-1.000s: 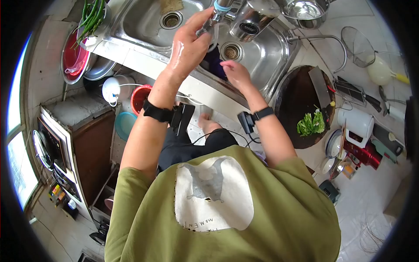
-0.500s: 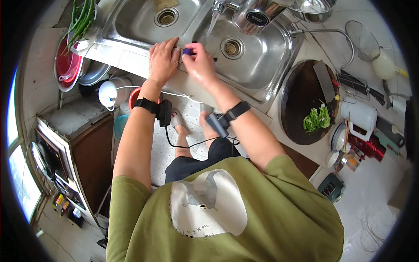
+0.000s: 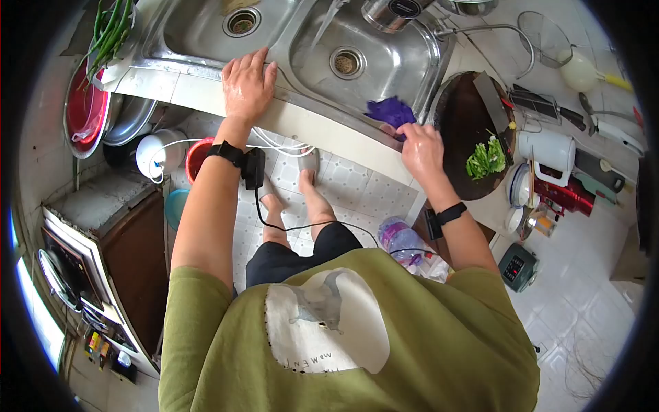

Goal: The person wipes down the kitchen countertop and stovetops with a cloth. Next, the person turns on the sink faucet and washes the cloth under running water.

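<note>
My left hand (image 3: 247, 86) lies flat with wet fingers on the front edge of the steel double sink (image 3: 280, 60), near the divider between the basins. Nothing is in it. A crumpled purple cloth (image 3: 390, 110) hangs over the right basin's front rim, by the corner. My right hand (image 3: 420, 150) pinches its near end, just left of the round chopping board (image 3: 449, 130). Water (image 3: 328, 20) runs from above into the right basin, where a strainer drain (image 3: 347, 63) shows. The faucet itself is out of frame.
A cleaver (image 3: 491, 103) and chopped greens (image 3: 486, 159) lie on the board. A steel container (image 3: 386, 15) stands over the sink's back. Green beans (image 3: 112, 34) and a red basin (image 3: 88, 113) are at the left. White hoses (image 3: 278, 143) hang below the counter.
My right hand has moved right along the sink's front edge, away from my left hand. The purple cloth, mostly hidden in it before, now spreads out. My left hand stays on the edge.
</note>
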